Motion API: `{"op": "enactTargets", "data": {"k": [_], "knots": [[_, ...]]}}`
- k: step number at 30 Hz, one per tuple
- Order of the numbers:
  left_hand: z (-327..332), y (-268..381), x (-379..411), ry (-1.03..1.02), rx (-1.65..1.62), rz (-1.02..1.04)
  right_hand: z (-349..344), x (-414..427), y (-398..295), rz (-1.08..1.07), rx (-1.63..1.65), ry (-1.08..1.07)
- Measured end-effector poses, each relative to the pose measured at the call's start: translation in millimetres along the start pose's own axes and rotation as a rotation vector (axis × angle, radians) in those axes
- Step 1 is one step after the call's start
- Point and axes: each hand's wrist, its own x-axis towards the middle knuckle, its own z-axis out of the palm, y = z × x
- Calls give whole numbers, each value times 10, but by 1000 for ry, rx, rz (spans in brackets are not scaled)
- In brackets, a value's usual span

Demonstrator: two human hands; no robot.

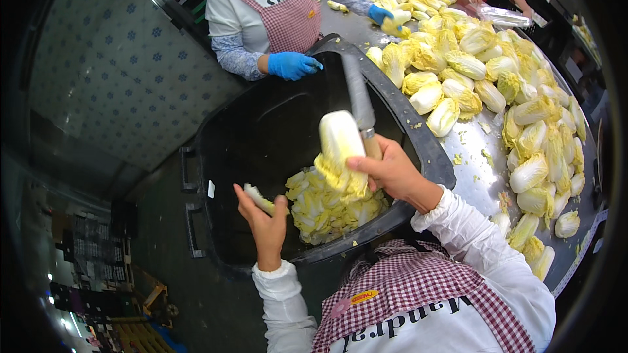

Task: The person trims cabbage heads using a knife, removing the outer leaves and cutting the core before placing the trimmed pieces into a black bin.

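My right hand [392, 169] grips a knife by its wooden handle [374, 147] and a napa cabbage [338, 137] together. The cabbage's white base points away from me and its yellow leaf tips hang toward me. The knife's broad blade [360, 93] is blurred and points away over the tub. My left hand [267, 230] is spread, thumb and fingers wide apart, with a cabbage leaf [260, 199] between them, not clasped. Below both hands is a large black plastic tub [245, 122]; a heap of yellow leaf trimmings [319, 211] lies in its near right part.
Right of the tub, many napa cabbages [466, 66] are piled on a metal table [466, 144] with leaf scraps. Across the tub, a co-worker's blue-gloved hand [294, 65] is near the rim; the other glove [380, 13] touches a cabbage. Another person handles clear plastic [503, 15].
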Motion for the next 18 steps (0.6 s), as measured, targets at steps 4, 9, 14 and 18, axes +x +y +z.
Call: {"op": "enactTargets", "data": {"k": [4,9,14,18], "knots": [[146,454,-90,-230,-729,0,115,-42,138,-260,-312,-98],[294,589,-215,-440,-1260,-206,174,-106,196,-303,-537,-182],[288,472,-269,-360,-1274,-189,186,-146,48,-131,-555,-302],[292,459,-304,-368,-1315,-177,99,-115,155,-282,-622,-323]]}}
